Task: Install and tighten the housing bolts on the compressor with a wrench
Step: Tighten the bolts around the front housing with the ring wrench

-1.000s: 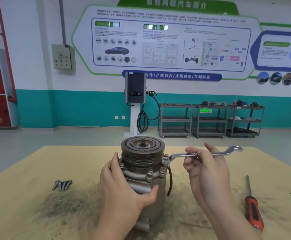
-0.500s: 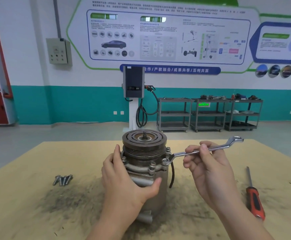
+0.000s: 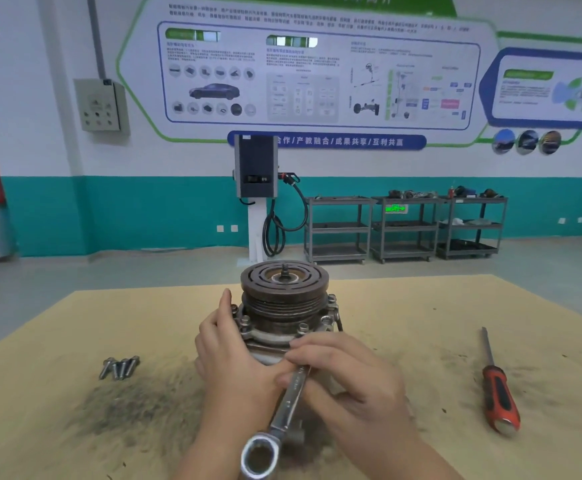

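The compressor (image 3: 284, 299) stands upright on the wooden table (image 3: 403, 327), pulley face up, with several bolts seated around its housing flange. My left hand (image 3: 228, 362) grips the housing's left side. My right hand (image 3: 348, 382) holds the shaft of a silver ring wrench (image 3: 282, 414) in front of the compressor. The wrench points toward me, its free ring end (image 3: 260, 459) near the bottom of the view. Its far end is hidden under my fingers. Several loose bolts (image 3: 119, 367) lie on the table to the left.
A red-handled screwdriver (image 3: 497, 396) lies on the table to the right. Dark grime stains the tabletop around the compressor. Beyond the table are a charging post (image 3: 256, 188) and grey shelf carts (image 3: 403, 226) along the wall.
The wrench has swung from pointing right, on the right-side flange bolt, round to the front, pointing toward me. My right hand moved with it. My left hand stayed on the housing.
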A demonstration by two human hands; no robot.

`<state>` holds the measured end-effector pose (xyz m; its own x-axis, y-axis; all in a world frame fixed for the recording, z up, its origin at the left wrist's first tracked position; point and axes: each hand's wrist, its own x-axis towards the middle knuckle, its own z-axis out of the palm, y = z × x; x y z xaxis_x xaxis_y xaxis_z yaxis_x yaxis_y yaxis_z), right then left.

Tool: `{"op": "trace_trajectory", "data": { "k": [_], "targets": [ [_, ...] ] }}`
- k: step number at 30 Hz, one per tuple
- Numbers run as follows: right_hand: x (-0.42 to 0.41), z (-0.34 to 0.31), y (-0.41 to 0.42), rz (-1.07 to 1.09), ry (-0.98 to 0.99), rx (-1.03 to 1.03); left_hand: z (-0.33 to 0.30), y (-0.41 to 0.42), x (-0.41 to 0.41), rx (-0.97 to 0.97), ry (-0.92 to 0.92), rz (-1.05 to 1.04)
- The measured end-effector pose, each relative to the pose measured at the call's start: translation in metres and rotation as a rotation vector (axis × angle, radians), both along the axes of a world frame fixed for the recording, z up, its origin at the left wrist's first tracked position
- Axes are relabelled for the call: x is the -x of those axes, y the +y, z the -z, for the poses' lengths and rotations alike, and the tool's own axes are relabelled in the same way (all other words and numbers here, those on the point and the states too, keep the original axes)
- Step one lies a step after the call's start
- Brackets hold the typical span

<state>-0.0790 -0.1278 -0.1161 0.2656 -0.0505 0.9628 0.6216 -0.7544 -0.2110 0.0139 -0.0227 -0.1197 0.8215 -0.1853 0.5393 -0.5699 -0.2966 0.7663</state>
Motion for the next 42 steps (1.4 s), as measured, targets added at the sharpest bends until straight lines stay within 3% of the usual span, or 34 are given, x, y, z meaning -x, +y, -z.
{"op": "trace_trajectory", "data": {
  "k": [4,10,15,20,23,25,29,32,34,36,40,42],
  "targets": [
    [0.012,-0.009,-0.015,-0.049,-0.046,-0.095,0.005,-0.001,0.0,0.016,-0.042,-0.015],
    [0.011,-0.023,-0.033,-0.351,-0.065,-0.876,0.006,-0.003,0.003,0.077,-0.017,0.022],
    [0.005,-0.023,-0.046,-0.53,0.083,-1.136,0.008,-0.003,0.004,0.087,-0.016,0.038],
    [0.005,-0.028,-0.057,-0.649,0.225,-1.203,0.009,-0.003,0.003,0.077,-0.027,0.023],
    [0.005,-0.027,-0.056,-0.62,0.205,-1.153,0.009,-0.003,0.003,0.08,-0.027,0.015],
    [0.005,-0.022,-0.051,-0.536,0.128,-0.997,0.009,-0.004,0.002,0.078,-0.032,0.007],
    [0.008,-0.01,-0.036,-0.304,-0.034,-0.482,0.01,-0.004,0.003,0.072,-0.031,0.007],
    [0.007,-0.006,-0.025,-0.221,-0.071,-0.365,0.008,-0.004,0.003,0.07,-0.034,0.003],
    [0.006,-0.007,-0.023,-0.22,-0.079,-0.438,0.007,-0.003,0.003,0.075,-0.035,0.0],
    [0.006,-0.01,-0.027,-0.293,-0.039,-0.643,0.007,-0.004,0.003,0.075,-0.037,0.004],
    [0.002,-0.02,-0.05,-0.595,0.188,-1.139,0.009,-0.004,0.003,0.06,-0.043,0.003],
    [0.0,-0.023,-0.059,-0.689,0.281,-1.263,0.009,-0.003,0.002,0.049,-0.029,0.008]
  ]
}}
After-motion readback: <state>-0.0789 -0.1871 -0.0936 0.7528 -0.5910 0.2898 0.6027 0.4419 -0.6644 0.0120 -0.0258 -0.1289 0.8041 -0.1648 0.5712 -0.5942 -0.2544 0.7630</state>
